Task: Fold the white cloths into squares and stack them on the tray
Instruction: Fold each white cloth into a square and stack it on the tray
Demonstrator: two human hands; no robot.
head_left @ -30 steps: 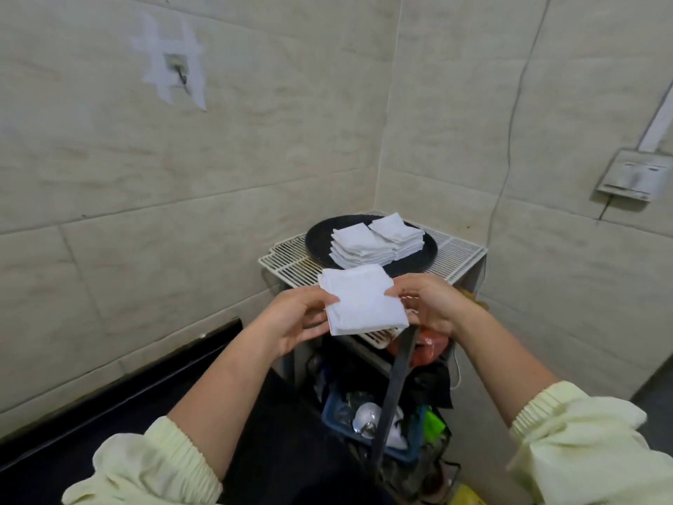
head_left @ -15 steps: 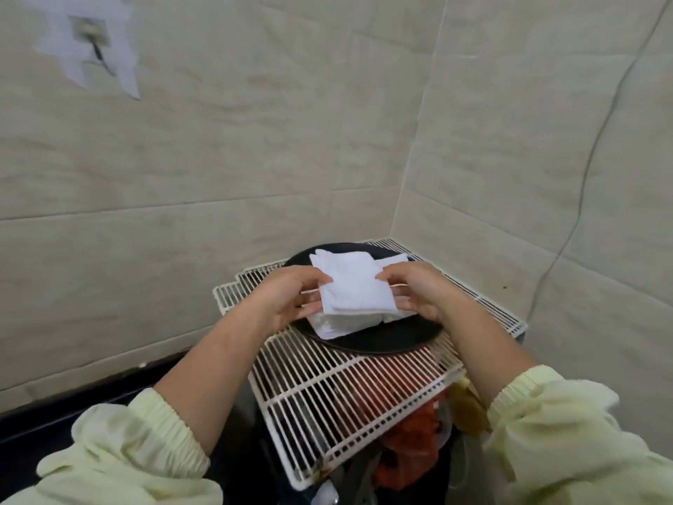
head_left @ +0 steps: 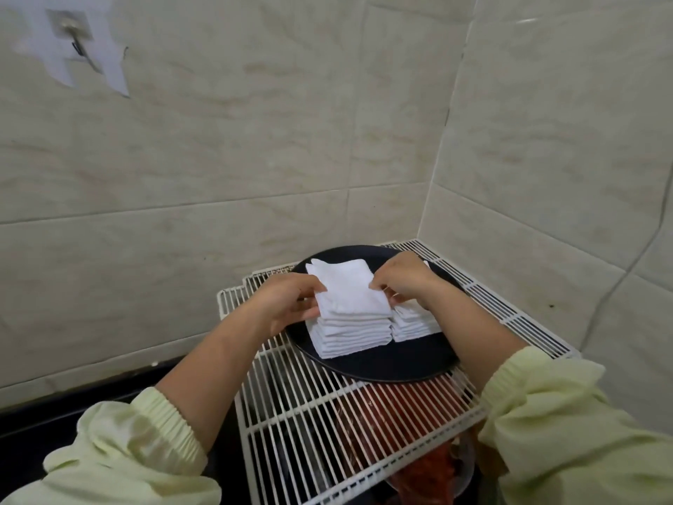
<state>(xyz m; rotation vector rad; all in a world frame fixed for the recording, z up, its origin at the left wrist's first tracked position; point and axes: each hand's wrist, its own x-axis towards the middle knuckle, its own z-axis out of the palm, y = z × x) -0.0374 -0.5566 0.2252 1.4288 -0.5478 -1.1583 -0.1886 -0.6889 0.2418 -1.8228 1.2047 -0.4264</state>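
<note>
Hands at work on a corner rack: we see a person's left hand & right hand each pinching one side of a folded white cloth, thumb & curled fingers closed on its edge. The left hand has the cloth's left edge, the right hand the right. The cloth sits slightly askew atop the left stack of folded squares. A second stack, a bit lower, stands just beside it on the right, partly hidden behind the right wrist. Both piles rest on a round black tray, set on a white wire rack in the corner of a beige tiled wall. Pale green sleeves are bunched at the forearms. Thru the rack's bars we make out sth red below; we can't tell what it is. Upper left, a hook is fixed to the wall w/ white tape.
</note>
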